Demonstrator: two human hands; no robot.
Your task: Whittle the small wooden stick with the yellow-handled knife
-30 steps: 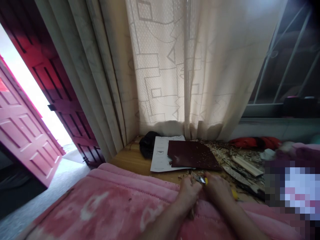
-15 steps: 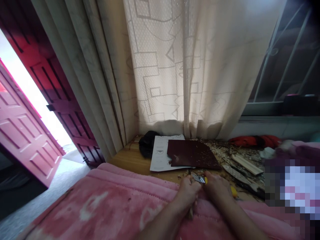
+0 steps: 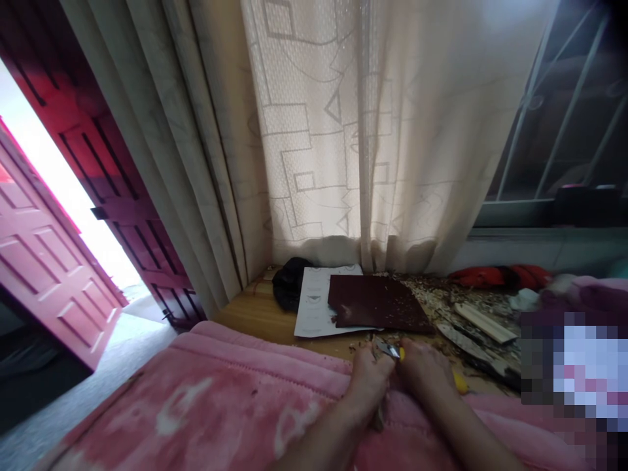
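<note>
curtain: pale patterned curtain filled the back of the view, hem touching the tabletop; barred window to its right
door: red panelled door stood open at far left, daylight behind it
blanket: pink blanket covered the near foreground, both forearms over it
tabletop: wooden tabletop ran between blanket and curtain
sheets: dark red sheet lay partly over a white paper; black bundle just left of the paper
shavings: wood shavings were scattered over the sheet's right side and the tabletop beyond; wood strips lay among them
right hand: right hand was closed around the knife, near the blanket's far edge
left hand: left hand was clenched on the wood piece, touching the right hand
knife: knife had its metal blade showing between the two hands, yellow handle end sticking out behind the right hand
wood piece: wood piece poked out below the left fist, above the blanket (dim, shape hard to tell)
technique: read as whittling. Judgement: shallow cuts with the edge driven away from the left fingers, left grip well behind the blade, wrists braced on the blanket. Main risk looked like a slip toward the left thumb.
</note>
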